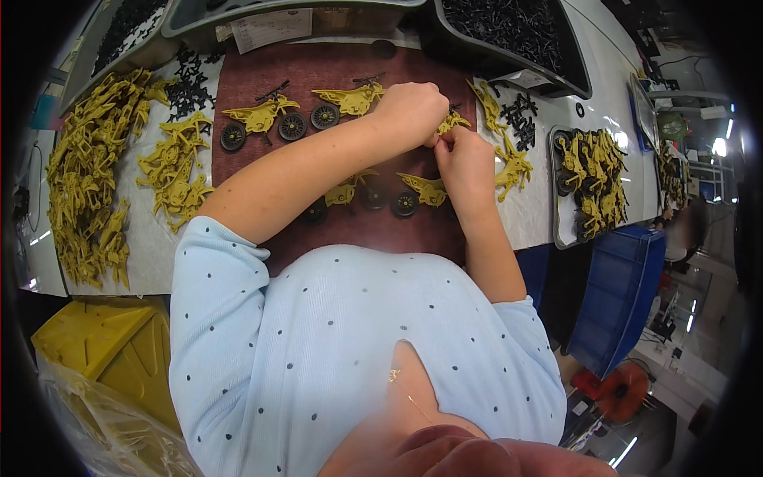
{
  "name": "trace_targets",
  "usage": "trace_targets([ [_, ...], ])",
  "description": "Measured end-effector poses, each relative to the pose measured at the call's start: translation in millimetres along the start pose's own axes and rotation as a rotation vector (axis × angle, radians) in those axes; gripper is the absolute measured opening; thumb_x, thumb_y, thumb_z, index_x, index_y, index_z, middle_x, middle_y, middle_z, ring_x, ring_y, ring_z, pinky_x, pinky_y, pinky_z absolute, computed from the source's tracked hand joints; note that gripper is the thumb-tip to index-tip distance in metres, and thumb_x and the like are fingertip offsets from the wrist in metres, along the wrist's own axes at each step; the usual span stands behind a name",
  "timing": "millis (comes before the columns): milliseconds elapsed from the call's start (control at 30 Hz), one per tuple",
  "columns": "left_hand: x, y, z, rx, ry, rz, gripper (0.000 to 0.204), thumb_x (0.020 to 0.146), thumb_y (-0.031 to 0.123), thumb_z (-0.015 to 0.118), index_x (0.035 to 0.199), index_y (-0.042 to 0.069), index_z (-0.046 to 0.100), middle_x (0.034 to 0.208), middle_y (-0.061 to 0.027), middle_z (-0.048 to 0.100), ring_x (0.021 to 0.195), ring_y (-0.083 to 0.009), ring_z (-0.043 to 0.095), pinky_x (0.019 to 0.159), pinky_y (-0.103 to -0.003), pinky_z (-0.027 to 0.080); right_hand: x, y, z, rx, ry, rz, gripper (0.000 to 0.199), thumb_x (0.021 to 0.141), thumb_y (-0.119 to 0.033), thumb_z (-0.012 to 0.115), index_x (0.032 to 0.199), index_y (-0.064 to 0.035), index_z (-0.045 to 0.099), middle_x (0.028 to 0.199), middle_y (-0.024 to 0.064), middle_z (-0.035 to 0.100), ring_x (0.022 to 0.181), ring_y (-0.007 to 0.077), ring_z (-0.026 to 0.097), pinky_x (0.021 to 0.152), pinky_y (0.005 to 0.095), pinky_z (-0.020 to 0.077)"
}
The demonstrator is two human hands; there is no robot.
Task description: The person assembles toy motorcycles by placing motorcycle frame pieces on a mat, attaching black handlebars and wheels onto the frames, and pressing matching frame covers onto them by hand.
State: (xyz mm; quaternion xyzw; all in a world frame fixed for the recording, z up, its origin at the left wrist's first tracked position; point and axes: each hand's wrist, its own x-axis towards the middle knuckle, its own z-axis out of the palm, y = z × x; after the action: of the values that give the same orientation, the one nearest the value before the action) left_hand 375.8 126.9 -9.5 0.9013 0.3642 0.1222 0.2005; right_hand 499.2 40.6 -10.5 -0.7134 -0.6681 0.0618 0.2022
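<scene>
My left hand (409,111) and my right hand (465,159) meet over a dark red mat (254,163), both pinching a small yellow toy motorcycle body (451,122). An assembled yellow toy motorcycle (262,121) with black wheels lies on the mat to the left, with another one (346,102) beside it. Two more yellow bikes (421,192) lie lower on the mat, partly hidden under my left forearm.
Heaps of yellow frame parts (87,175) cover the left of the table. Loose black parts (187,83) lie nearby. A metal tray (556,191) of assembled bikes sits right. Bins of black parts (509,28) stand at the back. A yellow crate (111,342) and a blue crate (624,294) stand below.
</scene>
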Motion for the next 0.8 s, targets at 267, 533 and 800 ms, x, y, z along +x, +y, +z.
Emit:
trace_targets([
  [267, -2.5, 0.5, 1.8, 0.011, 0.025, 0.008, 0.029, 0.065, 0.022, 0.080, 0.083, 0.001, 0.070, 0.094, -0.0164, 0.064, 0.085, -0.0333, 0.066, 0.070, -0.041, 0.055, -2.1, 6.4, -28.5, 0.169, -0.075, 0.052, 0.022, 0.081, -0.011, 0.069, 0.100, 0.0001, 0.066, 0.080, 0.0146, 0.067, 0.070, 0.0256, 0.066, 0.066, 0.0344, 0.0517],
  [533, -17.1, 5.4, -15.9, -0.129, 0.206, 0.019, 0.032, 0.079, 0.032, 0.070, 0.093, 0.003, 0.068, 0.091, -0.0130, 0.059, 0.086, -0.0322, 0.063, 0.073, -0.041, 0.052, -55.3, -47.7, -171.2, 1.869, 0.215, -1.250, 0.027, 0.075, 0.002, 0.073, 0.097, -0.0049, 0.060, 0.097, 0.0060, 0.063, 0.084, 0.0257, 0.063, 0.077, 0.0350, 0.0516],
  [800, -104.1, -12.7, -107.1, -0.341, 0.806, 0.017, 0.015, 0.087, 0.007, 0.060, 0.097, 0.001, 0.070, 0.094, -0.0109, 0.065, 0.074, -0.0222, 0.063, 0.071, -0.029, 0.053, -56.4, -100.8, -192.0, 1.642, -2.699, -1.718, 0.028, 0.096, -0.004, 0.037, 0.114, -0.0081, 0.057, 0.120, 0.0034, 0.052, 0.113, 0.0213, 0.053, 0.098, 0.0395, 0.0417],
])
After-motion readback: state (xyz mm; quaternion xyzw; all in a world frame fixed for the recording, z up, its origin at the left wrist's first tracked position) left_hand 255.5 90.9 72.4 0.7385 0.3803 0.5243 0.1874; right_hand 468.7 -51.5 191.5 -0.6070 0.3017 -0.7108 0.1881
